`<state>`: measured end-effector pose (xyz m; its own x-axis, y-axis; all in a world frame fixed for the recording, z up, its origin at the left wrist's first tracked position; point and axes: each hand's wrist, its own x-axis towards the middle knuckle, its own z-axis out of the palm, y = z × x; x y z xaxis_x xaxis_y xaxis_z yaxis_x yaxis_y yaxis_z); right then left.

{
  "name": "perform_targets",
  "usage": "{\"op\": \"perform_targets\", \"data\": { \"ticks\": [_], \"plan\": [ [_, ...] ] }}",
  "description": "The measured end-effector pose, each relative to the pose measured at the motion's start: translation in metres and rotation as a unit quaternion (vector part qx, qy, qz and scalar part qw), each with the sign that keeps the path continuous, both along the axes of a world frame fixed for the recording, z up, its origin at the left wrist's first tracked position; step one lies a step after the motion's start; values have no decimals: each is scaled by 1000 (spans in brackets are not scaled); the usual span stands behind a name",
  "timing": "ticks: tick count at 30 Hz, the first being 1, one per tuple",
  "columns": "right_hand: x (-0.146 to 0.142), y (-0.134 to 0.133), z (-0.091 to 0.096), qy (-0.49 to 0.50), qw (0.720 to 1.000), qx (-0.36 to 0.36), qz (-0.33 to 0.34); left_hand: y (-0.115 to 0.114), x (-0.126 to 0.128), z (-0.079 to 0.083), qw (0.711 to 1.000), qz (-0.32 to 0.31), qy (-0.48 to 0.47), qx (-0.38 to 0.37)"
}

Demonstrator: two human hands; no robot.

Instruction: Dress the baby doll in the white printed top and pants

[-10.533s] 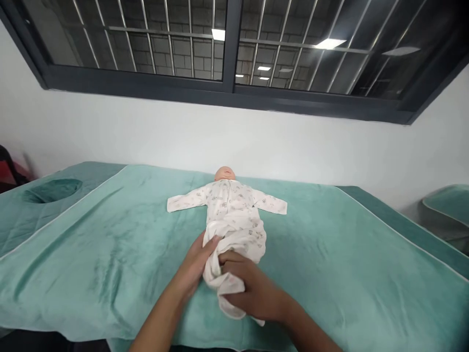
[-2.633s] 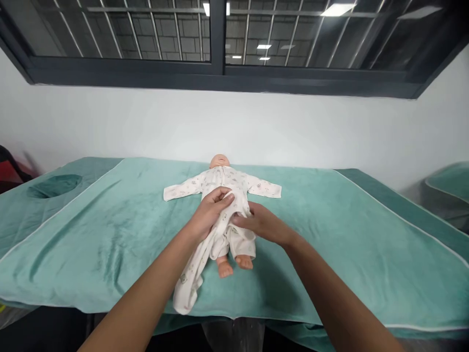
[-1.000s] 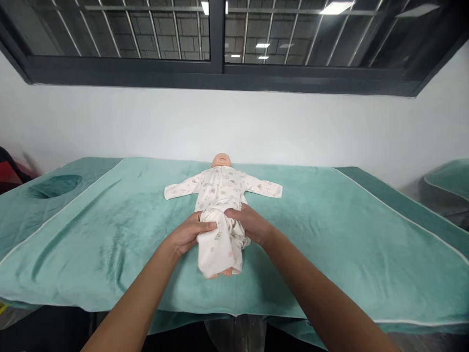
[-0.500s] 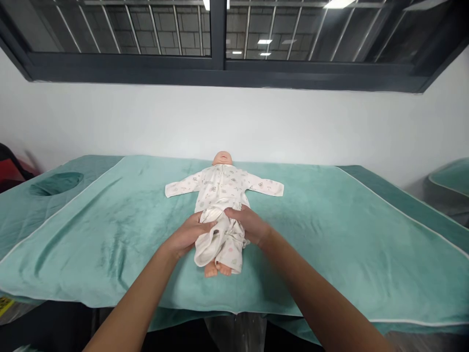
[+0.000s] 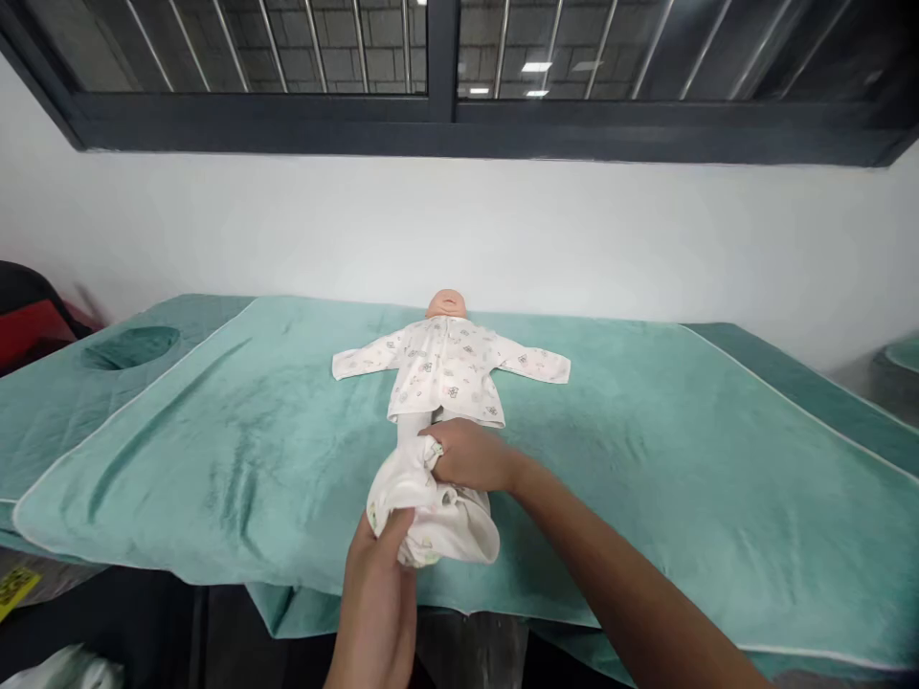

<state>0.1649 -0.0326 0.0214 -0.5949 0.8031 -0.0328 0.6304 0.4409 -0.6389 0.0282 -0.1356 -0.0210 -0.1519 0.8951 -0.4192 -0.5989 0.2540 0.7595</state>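
A baby doll (image 5: 446,304) lies on its back with its head toward the wall. It wears a white patterned long-sleeved top (image 5: 446,364), both sleeves stretched out sideways. Pale upper legs show below the hem. White baby pants (image 5: 459,531) are bunched around the lower legs, and the feet are hidden. My left hand (image 5: 380,574) grips the near left part of the pants, thumb on top. Just below the hem, my right hand (image 5: 474,457) is closed on the upper edge of the bunched cloth; its fingertips are partly hidden.
A green plush cover (image 5: 632,498) spreads over the bed, its front edge hanging down. At the left the bed has a round face hole (image 5: 133,347). Behind stands a white wall (image 5: 459,230) under a dark window frame (image 5: 445,129). A red and black object (image 5: 33,325) is at far left.
The pants have come down from the doll's waist to its lower legs, baring the upper legs. My left hand has moved nearer to me; the right has shifted slightly down the doll.
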Motion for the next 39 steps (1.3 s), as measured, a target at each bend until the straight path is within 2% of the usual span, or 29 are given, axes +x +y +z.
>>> {"op": "perform_targets", "data": {
  "ticks": [4, 10, 15, 21, 26, 32, 39],
  "plan": [
    [-9, -3, -1, -144, 987, 57, 31, -20, -3, -14, 999, 19, -18, -40],
    [-20, -5, -7, -218, 972, 85, 28, -31, -8, -20, 997, 29, -16, -65],
    [-24, -11, -7, -235, 966, 103, 10, -27, -8, -12, 999, 5, -1, -52],
    [-22, -13, -9, -224, 968, 118, 6, -17, -19, 0, 997, -63, 28, -34],
    [-20, -12, -10, -217, 969, 117, 13, -19, -30, 7, 992, -110, 46, -35],
    [-23, -18, -6, -233, 968, 88, 31, -29, -28, -4, 991, -118, 53, -37],
    [-25, -20, -5, -253, 962, 100, 34, -28, -15, -22, 994, -86, 55, -31]
  ]
}}
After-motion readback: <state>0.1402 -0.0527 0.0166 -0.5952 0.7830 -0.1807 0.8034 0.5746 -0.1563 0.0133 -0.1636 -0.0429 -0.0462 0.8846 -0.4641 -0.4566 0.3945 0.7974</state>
